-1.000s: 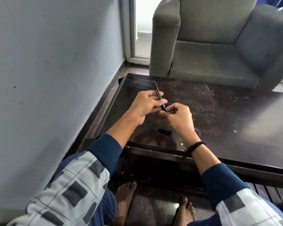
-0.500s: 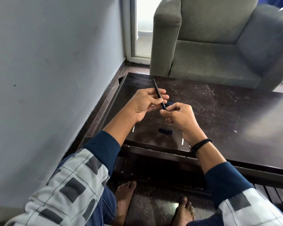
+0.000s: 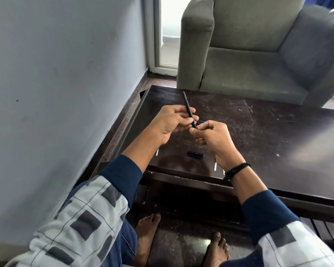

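My left hand (image 3: 172, 123) grips a thin black pen barrel (image 3: 187, 104) that points up and away over the dark table (image 3: 268, 135). My right hand (image 3: 212, 137) pinches the barrel's lower tip together with a small dark blue part (image 3: 201, 121) that shows just behind the fingers. A short dark blue pen cap (image 3: 195, 154) lies on the table below both hands, untouched. Thin white rods (image 3: 215, 166) lie near the table's front edge, one by my right wrist and another (image 3: 157, 151) under my left forearm.
A grey armchair (image 3: 258, 54) stands right behind the table. A pale blue wall (image 3: 66, 83) runs along the left, with a narrow gap of floor beside the table. My bare feet (image 3: 146, 234) rest on the dark floor under the table's front rail.
Both hands have stayed together over the table with the pen barrel between them. The right wrist has shifted slightly right, uncovering a white rod near the front edge.
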The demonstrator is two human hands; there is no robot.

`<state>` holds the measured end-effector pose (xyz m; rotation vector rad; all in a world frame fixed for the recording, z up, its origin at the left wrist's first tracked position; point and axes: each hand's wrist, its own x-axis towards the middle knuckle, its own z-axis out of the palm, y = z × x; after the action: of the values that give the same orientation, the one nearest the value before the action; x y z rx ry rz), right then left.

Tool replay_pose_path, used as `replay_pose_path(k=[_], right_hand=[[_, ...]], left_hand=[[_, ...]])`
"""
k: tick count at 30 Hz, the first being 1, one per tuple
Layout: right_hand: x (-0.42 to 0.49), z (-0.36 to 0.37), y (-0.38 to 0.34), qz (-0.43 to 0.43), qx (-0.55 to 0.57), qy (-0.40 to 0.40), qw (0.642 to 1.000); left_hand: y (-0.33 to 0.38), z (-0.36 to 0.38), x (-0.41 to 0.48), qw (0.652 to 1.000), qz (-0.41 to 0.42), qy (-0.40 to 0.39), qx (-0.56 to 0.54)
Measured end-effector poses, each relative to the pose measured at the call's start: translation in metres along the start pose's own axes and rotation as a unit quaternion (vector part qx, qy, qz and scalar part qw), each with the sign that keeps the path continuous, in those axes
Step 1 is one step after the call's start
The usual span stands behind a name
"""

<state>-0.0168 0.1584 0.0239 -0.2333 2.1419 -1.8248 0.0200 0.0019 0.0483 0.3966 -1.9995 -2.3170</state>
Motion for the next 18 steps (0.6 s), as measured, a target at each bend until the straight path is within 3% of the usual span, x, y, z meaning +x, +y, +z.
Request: replay_pose_path(k=[6, 10, 12, 18], right_hand=[[0.001, 0.0023, 0.002, -0.01, -0.03, 0.009, 0.999], [0.0019, 0.0017, 0.0024, -0.006, -0.025, 0.008, 1.0], [0.0021, 0.0012, 0.0022, -0.005, -0.023, 0.009, 1.0], [0.0035, 0.0029, 0.0031, -0.015, -0.052, 0.012, 0.998]], left_hand=[[-0.0083, 0.0062, 0.0049, 0.992, 0.02, 0.1, 0.08], [-0.0026, 0.0005, 0.0044, 0.999, -0.038, 0.014, -0.031], [0.0002, -0.0024, 0.0038, 0.999, -0.027, -0.003, -0.039], [-0.0033, 0.0059, 0.0004, 0.994, 0.023, 0.104, 0.028]])
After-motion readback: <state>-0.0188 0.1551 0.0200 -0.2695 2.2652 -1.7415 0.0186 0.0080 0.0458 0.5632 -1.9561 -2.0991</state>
